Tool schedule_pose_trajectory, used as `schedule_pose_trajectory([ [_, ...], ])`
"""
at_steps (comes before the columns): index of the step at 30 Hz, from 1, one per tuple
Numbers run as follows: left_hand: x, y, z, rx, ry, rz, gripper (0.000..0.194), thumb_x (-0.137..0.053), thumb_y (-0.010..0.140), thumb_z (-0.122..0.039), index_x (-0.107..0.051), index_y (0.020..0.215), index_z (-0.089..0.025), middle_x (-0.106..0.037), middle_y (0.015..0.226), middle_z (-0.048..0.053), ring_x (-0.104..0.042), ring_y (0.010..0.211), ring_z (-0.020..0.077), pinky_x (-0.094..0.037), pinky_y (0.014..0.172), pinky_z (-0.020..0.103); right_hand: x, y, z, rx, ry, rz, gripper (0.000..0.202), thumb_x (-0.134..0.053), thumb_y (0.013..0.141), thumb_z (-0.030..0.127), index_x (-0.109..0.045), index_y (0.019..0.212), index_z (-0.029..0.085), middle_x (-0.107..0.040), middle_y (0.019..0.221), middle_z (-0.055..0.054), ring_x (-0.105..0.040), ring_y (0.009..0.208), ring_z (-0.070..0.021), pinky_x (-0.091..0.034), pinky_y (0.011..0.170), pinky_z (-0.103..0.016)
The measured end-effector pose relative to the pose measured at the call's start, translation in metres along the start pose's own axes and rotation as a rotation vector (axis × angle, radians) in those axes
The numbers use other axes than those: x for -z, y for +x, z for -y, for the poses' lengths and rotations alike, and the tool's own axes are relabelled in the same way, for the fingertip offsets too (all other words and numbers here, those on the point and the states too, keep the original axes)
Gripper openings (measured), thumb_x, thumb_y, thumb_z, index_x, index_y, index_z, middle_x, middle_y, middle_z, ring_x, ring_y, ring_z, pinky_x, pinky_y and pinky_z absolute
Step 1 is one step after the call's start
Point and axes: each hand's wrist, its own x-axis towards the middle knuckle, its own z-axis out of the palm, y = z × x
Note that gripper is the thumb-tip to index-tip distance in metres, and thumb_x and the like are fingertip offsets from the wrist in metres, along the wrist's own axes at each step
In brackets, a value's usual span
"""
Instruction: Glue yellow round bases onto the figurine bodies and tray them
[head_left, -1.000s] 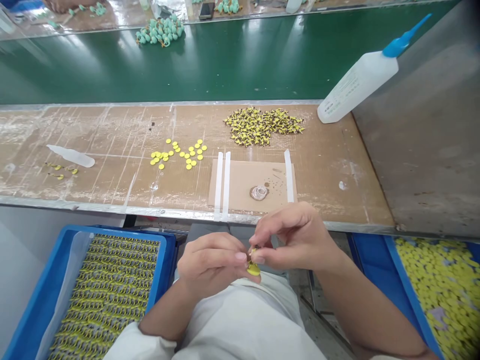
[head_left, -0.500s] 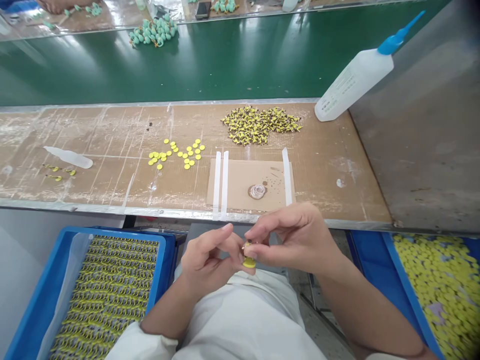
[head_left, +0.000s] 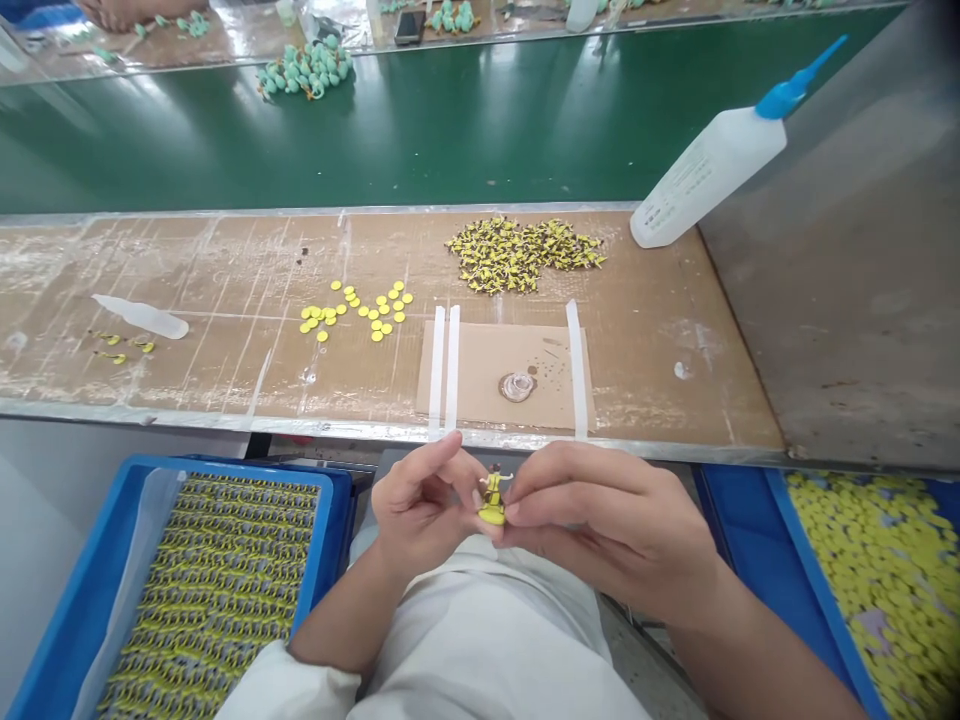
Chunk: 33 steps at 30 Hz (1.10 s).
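Observation:
Between my hands, in front of the table edge, a small yellow figurine stands upright on a round yellow base. My left hand pinches the base from the left. Fingertips of my right hand are pressed together at the right side of the figurine and base. Beyond them, a cardboard piece held by white tape strips bears a whitish blob. Loose yellow discs lie left of it, and a pile of small yellow and dark figures lies behind it.
A white bottle with a blue nozzle leans at the back right. Blue trays hold rows of figurines at lower left and many yellow discs at lower right. Turquoise pieces lie across the green belt; another person's hand shows top left.
My right hand's fingers have moved from the top of the figurine down to its right side, near the base. The figurine now shows plainly, upright with its arms spread.

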Motion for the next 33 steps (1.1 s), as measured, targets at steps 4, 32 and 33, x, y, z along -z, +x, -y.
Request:
schedule_pose_trajectory([
  [4,0.005,-0.001,0.002,-0.036,0.011,0.056,0.073,-0.086,0.077,-0.018,-0.057,0.145,-0.024,-0.066,0.068,-0.003,-0.067,0.065,0.0106,-0.059,0.064,0.018,0.002,0.004,-0.003,0.071,-0.014,0.035,0.014,-0.075,0.091,0.004,-0.072,0.097,0.016,-0.070,0.094,-0.006,-0.067,0.079,-0.0149,-0.055,0.072,-0.023],
  [32,0.012,-0.002,-0.002,-0.142,0.197,0.121,0.080,-0.079,0.082,-0.008,-0.042,0.153,-0.012,-0.071,0.079,0.001,-0.065,0.072,0.0114,-0.060,0.072,0.023,0.012,0.000,-0.002,0.038,-0.280,0.299,0.010,-0.050,0.107,0.010,-0.055,0.101,0.016,-0.067,0.092,-0.003,-0.061,0.078,-0.0130,-0.043,0.069,-0.023],
  [33,0.012,-0.002,-0.002,-0.133,0.194,0.128,0.080,-0.078,0.083,-0.008,-0.041,0.154,-0.012,-0.070,0.078,0.000,-0.065,0.072,0.0114,-0.060,0.071,0.023,0.012,-0.001,-0.002,0.046,-0.305,0.312,0.010,-0.049,0.107,0.010,-0.055,0.101,0.016,-0.067,0.091,-0.003,-0.061,0.076,-0.0131,-0.043,0.068,-0.024],
])
